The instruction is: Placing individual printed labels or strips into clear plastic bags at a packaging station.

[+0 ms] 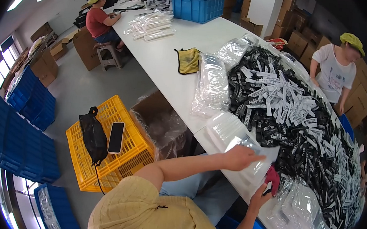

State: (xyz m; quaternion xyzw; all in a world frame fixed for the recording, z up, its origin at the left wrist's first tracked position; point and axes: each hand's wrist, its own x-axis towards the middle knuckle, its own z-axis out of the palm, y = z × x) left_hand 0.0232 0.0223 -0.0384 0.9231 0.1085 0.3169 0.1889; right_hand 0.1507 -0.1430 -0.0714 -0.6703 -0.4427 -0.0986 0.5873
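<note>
My left hand (241, 158) is over a stack of clear plastic bags (223, 127) at the table edge, its fingers closed on a clear plastic bag (250, 172) with the index finger stretched along it. Just below, my right hand (259, 198) grips a dark red item (272, 179) at the mouth of that bag; its exact kind is partly hidden by the fingers. Beyond both hands spreads a large heap of black and white packaged strips (279, 106) bearing printed writing.
More clear bags (299, 209) lie at right, others (212, 84) beyond, beside a yellow cloth (188, 61). A yellow crate (103, 133) at left carries a phone (116, 138) and black pouch (92, 136). A lined carton (160, 122) stands by the table. Co-workers (333, 72) are across and farther along.
</note>
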